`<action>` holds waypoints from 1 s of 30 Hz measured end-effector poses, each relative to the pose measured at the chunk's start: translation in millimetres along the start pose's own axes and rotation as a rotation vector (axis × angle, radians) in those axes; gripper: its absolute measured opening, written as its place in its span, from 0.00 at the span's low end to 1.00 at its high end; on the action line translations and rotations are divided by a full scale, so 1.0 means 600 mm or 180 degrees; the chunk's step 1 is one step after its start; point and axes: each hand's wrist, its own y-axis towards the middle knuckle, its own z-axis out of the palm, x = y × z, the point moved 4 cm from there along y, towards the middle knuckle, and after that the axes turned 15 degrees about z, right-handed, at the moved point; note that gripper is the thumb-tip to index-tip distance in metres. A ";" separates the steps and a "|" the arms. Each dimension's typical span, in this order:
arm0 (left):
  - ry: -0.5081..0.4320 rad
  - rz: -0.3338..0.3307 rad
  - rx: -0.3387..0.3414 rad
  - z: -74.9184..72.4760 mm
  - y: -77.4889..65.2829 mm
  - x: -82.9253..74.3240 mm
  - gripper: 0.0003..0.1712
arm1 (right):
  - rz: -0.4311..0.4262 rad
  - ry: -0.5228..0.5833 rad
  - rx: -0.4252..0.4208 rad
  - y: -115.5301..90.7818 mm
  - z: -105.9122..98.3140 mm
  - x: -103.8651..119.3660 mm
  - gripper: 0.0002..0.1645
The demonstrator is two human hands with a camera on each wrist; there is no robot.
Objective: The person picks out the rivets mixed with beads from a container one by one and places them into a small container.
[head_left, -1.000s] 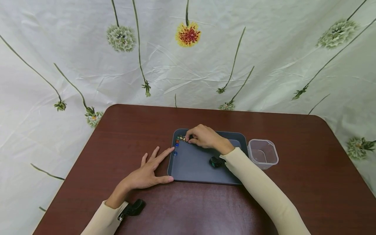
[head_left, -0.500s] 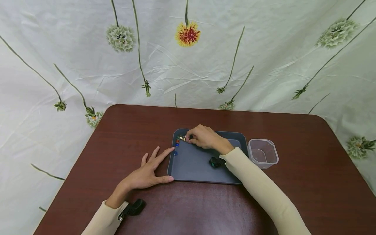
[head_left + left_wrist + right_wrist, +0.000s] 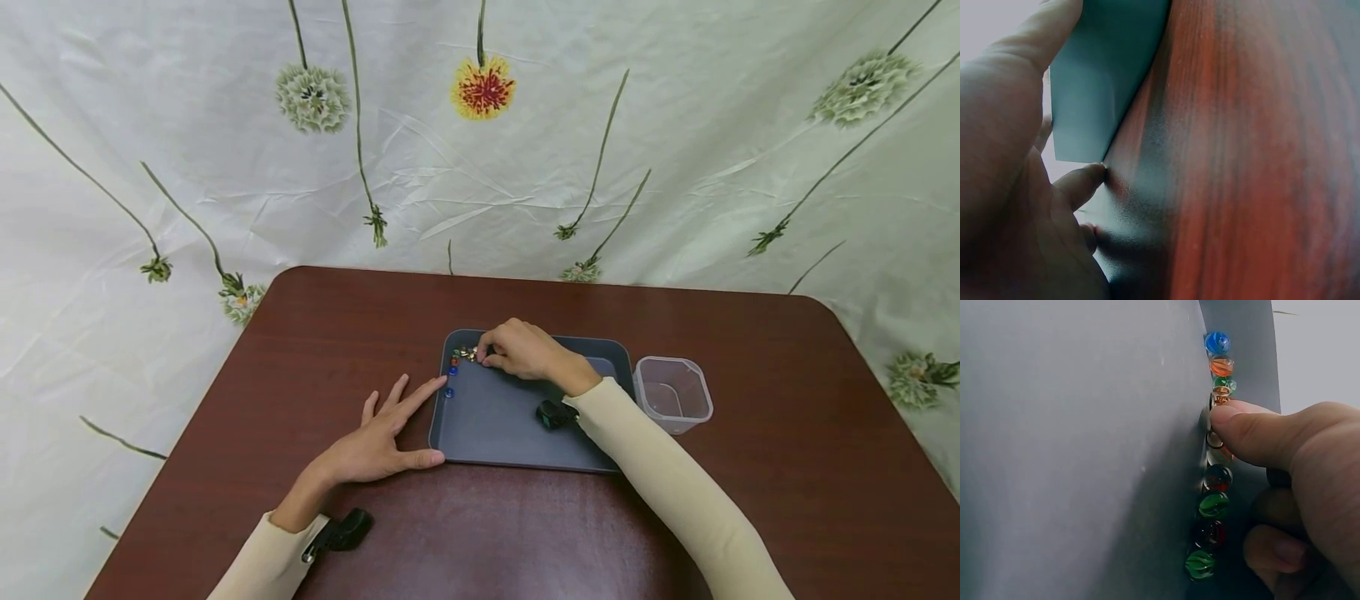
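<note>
My right hand reaches into the far part of the dark grey tray, thumb and fingers pinching a small gold-coloured metal piece with a rounded loop. Its exact kind I cannot tell; the thumb covers part of it. Along the tray wall runs a row of glass marbles: a blue marble, an orange marble and a green one lie beyond the thumb, several green and dark red ones nearer. My left hand lies spread at the tray's left side, index fingertip and thumb tip at its edge.
A clear plastic container stands against the tray's right side. One blue marble lies apart near the left wall. The brown table ends at a white flowered cloth behind.
Both hands keep their places, and the marbles and container stay put. Only the head view shifts very slightly.
</note>
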 end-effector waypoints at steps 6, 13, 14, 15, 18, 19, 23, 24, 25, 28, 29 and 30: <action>0.0008 0.0009 -0.0010 -0.001 -0.002 0.000 0.55 | -0.0036 0.0008 -0.0001 0.001 -0.002 0.003 0.08; -0.0011 0.0012 -0.0014 0.001 -0.002 0.001 0.55 | -0.0028 0.0026 0.0025 -0.001 -0.003 0.004 0.07; -0.0009 0.0011 -0.0015 0.001 -0.002 0.002 0.55 | -0.0027 0.0032 0.0022 -0.002 -0.003 0.004 0.07; -0.0008 0.0010 -0.0015 0.002 -0.002 0.002 0.55 | -0.0029 0.0036 0.0020 -0.002 -0.003 0.004 0.07; -0.0013 0.0012 -0.0018 0.001 -0.002 0.001 0.55 | -0.0050 0.0047 0.0017 -0.003 -0.004 0.005 0.07; -0.0013 0.0013 -0.0018 0.001 -0.002 0.000 0.55 | -0.0056 0.0043 0.0015 -0.003 -0.005 0.006 0.07; -0.0031 0.0018 -0.0018 0.001 -0.001 -0.002 0.54 | -0.0027 0.0027 0.0012 -0.007 -0.009 0.005 0.08; -0.0035 0.0015 -0.0015 0.001 -0.001 -0.002 0.54 | -0.0014 0.0023 0.0009 -0.008 -0.010 0.005 0.08; -0.0037 0.0012 -0.0012 0.001 -0.001 -0.003 0.54 | 0.0001 0.0019 0.0004 -0.009 -0.012 0.004 0.08; -0.0036 0.0009 -0.0012 0.000 0.000 -0.002 0.54 | 0.0015 0.0030 -0.0012 -0.011 -0.017 0.003 0.08; -0.0035 0.0005 -0.0011 0.000 0.000 -0.002 0.54 | 0.0016 0.0040 -0.0013 -0.012 -0.019 0.003 0.08; -0.0033 0.0007 -0.0012 0.000 0.000 -0.002 0.54 | 0.0017 0.0044 -0.0015 -0.013 -0.020 0.004 0.08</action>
